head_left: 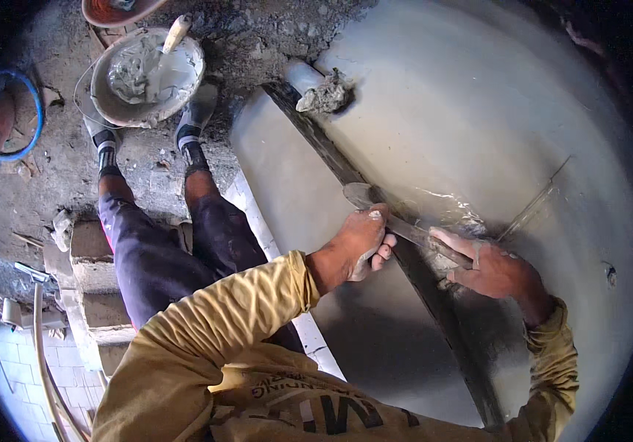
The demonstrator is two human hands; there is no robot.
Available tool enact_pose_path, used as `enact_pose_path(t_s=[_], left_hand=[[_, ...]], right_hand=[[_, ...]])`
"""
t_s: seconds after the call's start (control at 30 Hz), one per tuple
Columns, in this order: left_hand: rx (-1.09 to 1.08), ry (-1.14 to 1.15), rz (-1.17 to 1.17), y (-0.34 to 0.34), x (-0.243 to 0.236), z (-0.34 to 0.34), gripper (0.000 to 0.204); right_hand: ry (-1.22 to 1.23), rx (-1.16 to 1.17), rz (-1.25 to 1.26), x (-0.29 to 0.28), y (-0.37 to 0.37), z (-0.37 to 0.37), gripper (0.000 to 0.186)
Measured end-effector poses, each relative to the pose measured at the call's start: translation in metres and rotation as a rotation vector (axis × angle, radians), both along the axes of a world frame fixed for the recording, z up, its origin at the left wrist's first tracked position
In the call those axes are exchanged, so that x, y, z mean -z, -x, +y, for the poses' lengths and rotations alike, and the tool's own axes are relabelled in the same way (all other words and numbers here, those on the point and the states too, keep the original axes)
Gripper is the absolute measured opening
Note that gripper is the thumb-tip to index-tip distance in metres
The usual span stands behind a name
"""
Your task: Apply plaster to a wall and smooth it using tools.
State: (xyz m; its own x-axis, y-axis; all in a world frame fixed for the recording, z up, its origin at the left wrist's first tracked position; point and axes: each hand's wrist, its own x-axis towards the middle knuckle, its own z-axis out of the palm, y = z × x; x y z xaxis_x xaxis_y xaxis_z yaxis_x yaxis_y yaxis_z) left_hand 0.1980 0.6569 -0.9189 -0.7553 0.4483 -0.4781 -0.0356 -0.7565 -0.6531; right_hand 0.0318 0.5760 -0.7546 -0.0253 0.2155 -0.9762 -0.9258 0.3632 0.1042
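Observation:
My left hand (361, 239) is curled at the blade end of a metal trowel-like tool (361, 196), gripping it near the rounded grey blade. My right hand (495, 267) grips the tool's handle (443, 247) to the right. The tool lies across a long dark, wet strip (298, 114) in the smooth grey plastered surface (552, 132). Pale wet smears show beside my right hand. A rough lump of mortar (325, 94) sits by the upper end of the strip, next to a short pale pipe-like piece.
A bucket of grey mix (136, 107) with a handled tool stands by my feet (196, 118). An orange bowl (125, 15) and a blue-rimmed bucket (36, 110) are beyond. Block steps (95, 276), wooden poles (39, 331) and white tiles (66, 361) are at left, beside a white ledge (250, 206).

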Motion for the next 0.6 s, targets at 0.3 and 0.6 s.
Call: enact_pose_path(t_s=[0.3, 0.6], left_hand=[[0.085, -0.04, 0.249, -0.018, -0.111, -0.034, 0.039], [0.08, -0.16, 0.186, -0.012, -0.095, -0.026, 0.035]], right_hand=[[-0.354, -0.14, 0.356, -0.093, -0.044, -0.069, 0.071], [-0.266, -0.216, 0.185, -0.086, -0.032, -0.054, 0.073]])
